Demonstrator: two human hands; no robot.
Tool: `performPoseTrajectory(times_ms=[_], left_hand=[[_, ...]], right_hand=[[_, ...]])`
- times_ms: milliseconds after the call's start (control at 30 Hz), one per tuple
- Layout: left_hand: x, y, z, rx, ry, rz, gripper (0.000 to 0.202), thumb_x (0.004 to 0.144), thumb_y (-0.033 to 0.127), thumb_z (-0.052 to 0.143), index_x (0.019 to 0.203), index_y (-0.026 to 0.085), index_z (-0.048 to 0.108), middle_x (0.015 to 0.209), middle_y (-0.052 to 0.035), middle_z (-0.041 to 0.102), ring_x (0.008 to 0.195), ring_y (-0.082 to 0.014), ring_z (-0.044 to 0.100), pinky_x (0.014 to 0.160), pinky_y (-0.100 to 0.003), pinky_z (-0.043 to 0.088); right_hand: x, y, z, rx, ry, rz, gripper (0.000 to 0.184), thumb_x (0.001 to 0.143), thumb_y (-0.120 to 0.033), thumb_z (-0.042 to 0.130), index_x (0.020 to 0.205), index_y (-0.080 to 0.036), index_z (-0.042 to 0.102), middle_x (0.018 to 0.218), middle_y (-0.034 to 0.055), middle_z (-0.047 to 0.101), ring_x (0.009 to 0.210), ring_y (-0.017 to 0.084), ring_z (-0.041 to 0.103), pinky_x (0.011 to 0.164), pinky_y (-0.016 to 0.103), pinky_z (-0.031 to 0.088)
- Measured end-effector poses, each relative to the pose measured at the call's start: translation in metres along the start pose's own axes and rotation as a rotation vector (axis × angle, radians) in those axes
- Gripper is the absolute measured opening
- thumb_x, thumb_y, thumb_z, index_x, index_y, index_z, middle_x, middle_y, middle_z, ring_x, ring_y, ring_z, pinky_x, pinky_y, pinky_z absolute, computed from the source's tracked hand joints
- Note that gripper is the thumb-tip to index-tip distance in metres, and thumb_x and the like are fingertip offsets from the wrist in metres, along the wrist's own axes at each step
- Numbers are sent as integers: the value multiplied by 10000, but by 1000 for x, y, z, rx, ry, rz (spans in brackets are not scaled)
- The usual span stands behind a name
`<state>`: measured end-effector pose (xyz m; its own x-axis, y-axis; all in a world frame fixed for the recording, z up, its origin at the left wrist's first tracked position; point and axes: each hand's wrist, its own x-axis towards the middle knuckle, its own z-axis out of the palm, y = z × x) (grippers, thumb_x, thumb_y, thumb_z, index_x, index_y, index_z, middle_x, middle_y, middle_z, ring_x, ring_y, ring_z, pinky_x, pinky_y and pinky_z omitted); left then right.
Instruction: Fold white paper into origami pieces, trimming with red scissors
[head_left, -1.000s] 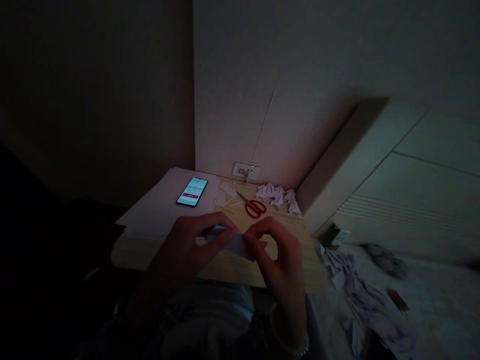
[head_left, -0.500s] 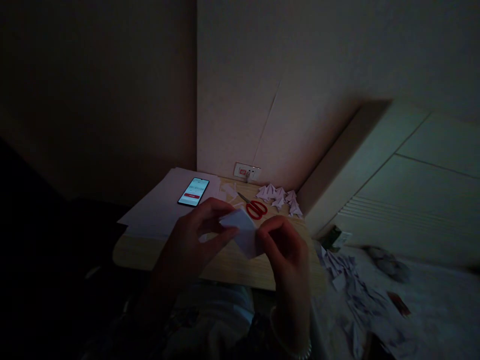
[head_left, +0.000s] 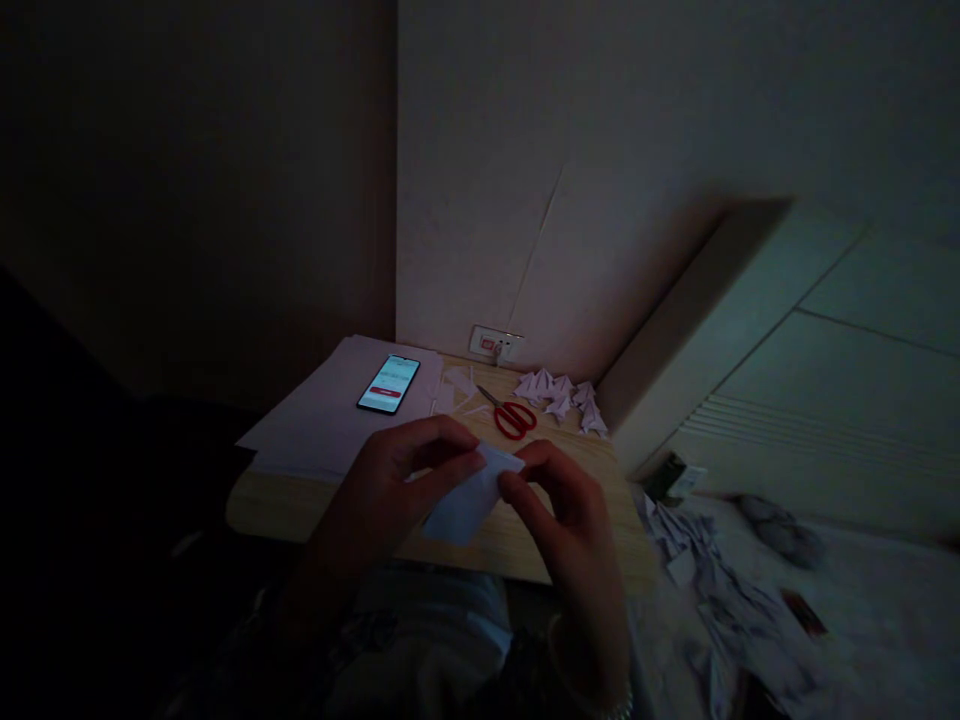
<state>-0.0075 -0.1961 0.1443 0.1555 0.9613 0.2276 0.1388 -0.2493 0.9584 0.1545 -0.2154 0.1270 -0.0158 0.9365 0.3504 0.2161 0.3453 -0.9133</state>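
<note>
A small folded piece of white paper (head_left: 466, 500) is held up over the near part of the wooden tabletop (head_left: 292, 508). My left hand (head_left: 405, 480) pinches its upper left edge between thumb and fingers. At its upper right corner, my right hand (head_left: 566, 505) closes thumb and fingertips on the paper. Just beyond the hands lie scissors (head_left: 513, 418) with red handles, blades pointing away to the left. Thin paper strips (head_left: 461, 385) rest beside them. The dim light hides the finer folds.
A lit phone (head_left: 388, 384) lies on a stack of white sheets (head_left: 307, 420) at the left. Several folded paper shapes (head_left: 559, 390) stand by the wall, below a socket (head_left: 495, 344). To the right, many more folded papers (head_left: 694, 550) lie on a lower pale surface.
The paper has been turned, and its free part now hangs down to the left. My right hand has shifted to the paper's upper corner, closer to my left hand.
</note>
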Motion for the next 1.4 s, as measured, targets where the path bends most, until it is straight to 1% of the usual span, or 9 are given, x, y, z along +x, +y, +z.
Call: performPoseTrajectory(times_ms=[233,333,467,667,867,967,1133,1267,1400], left_hand=[[-2,-1,2,10,-26,1,77,772,270,631,734,205,650,747,24,710,726,-152,663,681,-239,530],[-3,0,2,-11,-161,-13,95,800,281,623,858,210,653,823,19,729,751,-151,681,679,-236,530],[-2,-1,1,-60,-319,-107,117,844,295,581,834,193,639,773,12,732,657,-149,696,642,-245,536],[-3,-2,-1,-10,-316,-143,113,832,269,585,783,183,639,720,19,724,596,-149,690,572,-229,517],[0,-7,-1,-64,-237,-111,127,802,244,609,915,189,629,778,12,727,667,-159,708,640,-240,535],[2,-13,-3,-93,-202,-86,157,825,289,595,949,201,635,795,6,724,675,-165,701,632,-248,543],[2,-20,-7,-34,-127,-33,188,849,315,584,988,227,676,913,-12,721,733,-166,676,610,-240,544],[0,-20,-8,33,-136,62,276,782,283,683,1056,249,682,1090,-34,671,929,-197,655,700,-250,566],[-2,-16,-7,76,-182,135,470,700,211,762,1151,267,640,1231,-41,598,1139,-221,577,813,-262,564]], right_hand=[[0,-3,2,14,68,-38,171,833,-263,640,677,-202,607,629,-26,595,633,138,552,606,252,416],[0,-3,2,36,144,-74,166,843,-251,630,685,-206,600,628,-35,587,615,129,544,579,244,405],[1,-4,0,55,228,-80,189,843,-229,616,661,-206,573,596,-48,557,580,117,530,550,226,400],[3,-3,-2,93,156,-40,80,822,-231,633,744,-213,627,668,-36,630,634,127,586,585,229,443],[6,4,-6,94,233,2,84,799,-251,655,731,-209,631,628,-42,599,584,119,565,528,223,444],[7,10,-8,119,254,-8,46,797,-258,670,818,-221,653,642,-44,605,585,119,570,534,223,458],[5,12,-7,166,240,-19,235,817,-226,663,1047,-264,628,633,-65,594,595,118,571,592,234,482],[4,12,-8,136,251,-13,77,819,-231,664,894,-251,674,693,-48,637,632,110,592,584,216,480],[4,14,-8,133,241,27,76,822,-252,668,891,-242,699,807,-18,695,688,125,616,597,227,500]])
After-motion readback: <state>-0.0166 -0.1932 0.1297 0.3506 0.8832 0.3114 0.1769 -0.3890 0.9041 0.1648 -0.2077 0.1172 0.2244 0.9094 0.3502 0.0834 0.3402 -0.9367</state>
